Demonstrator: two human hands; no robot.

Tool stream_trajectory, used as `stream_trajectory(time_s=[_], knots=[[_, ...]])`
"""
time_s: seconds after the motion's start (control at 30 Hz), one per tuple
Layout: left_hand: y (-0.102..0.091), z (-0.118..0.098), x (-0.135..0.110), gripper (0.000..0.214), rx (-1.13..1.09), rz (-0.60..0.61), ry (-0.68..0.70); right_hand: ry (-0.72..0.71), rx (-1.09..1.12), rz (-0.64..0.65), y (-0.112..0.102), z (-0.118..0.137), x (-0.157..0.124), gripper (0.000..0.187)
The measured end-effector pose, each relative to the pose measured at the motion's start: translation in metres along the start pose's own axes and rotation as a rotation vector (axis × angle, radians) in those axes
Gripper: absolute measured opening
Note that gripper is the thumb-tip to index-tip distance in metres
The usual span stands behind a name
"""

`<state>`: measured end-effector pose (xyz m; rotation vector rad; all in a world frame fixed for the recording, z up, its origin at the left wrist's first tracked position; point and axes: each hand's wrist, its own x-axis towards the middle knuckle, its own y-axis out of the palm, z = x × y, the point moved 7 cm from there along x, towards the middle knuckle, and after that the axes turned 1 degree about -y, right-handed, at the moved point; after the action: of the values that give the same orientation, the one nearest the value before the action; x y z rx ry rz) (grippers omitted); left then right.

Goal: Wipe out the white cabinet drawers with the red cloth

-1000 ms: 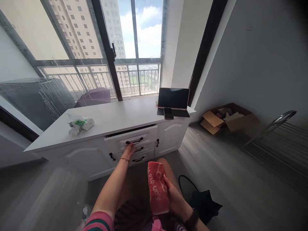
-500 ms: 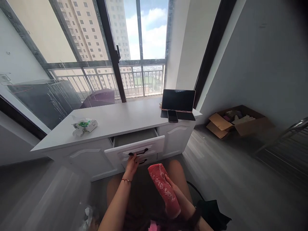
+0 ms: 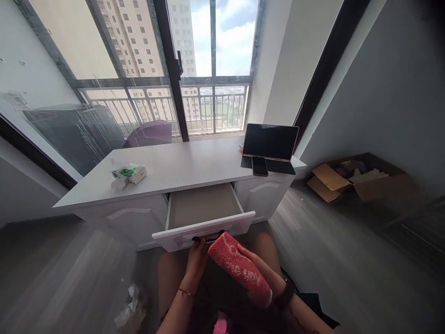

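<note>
My left hand (image 3: 196, 258) grips the black handle of the top drawer (image 3: 203, 212) of a long white cabinet (image 3: 181, 168). The drawer stands pulled far out and its beige bottom is bare. My right hand (image 3: 259, 266) holds a folded red towel with a pale pattern (image 3: 238, 265), its near end close to the drawer front. Both forearms reach forward from the bottom edge, and my knees are just below the drawer.
On the cabinet top lie a pack of tissues (image 3: 128, 174) at the left and a tablet on a stand (image 3: 271, 142) with a phone (image 3: 259, 165) at the right. An open cardboard box (image 3: 361, 178) sits on the floor at the right. Crumpled plastic (image 3: 130, 306) lies by my left knee.
The top drawer has gone from barely ajar to pulled far out, drawn by my left hand. My right hand has raised the red towel toward the drawer front.
</note>
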<state>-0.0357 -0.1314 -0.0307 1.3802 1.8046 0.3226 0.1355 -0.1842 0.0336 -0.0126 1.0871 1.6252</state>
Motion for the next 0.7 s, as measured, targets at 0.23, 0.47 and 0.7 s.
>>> stream_trajectory(time_s=[0.23,0.47,0.7], knots=[[-0.008,0.009,-0.022,0.026,0.013,0.014,-0.031,0.005,-0.143,0.111,0.019,0.071,-0.006,0.026],[-0.013,0.01,-0.025,0.029,-0.008,-0.015,-0.035,-0.371,-0.479,0.174,0.048,0.165,0.055,0.037],[-0.009,0.006,-0.03,0.032,-0.019,0.015,-0.009,-0.77,-1.655,0.138,0.066,0.174,0.122,0.038]])
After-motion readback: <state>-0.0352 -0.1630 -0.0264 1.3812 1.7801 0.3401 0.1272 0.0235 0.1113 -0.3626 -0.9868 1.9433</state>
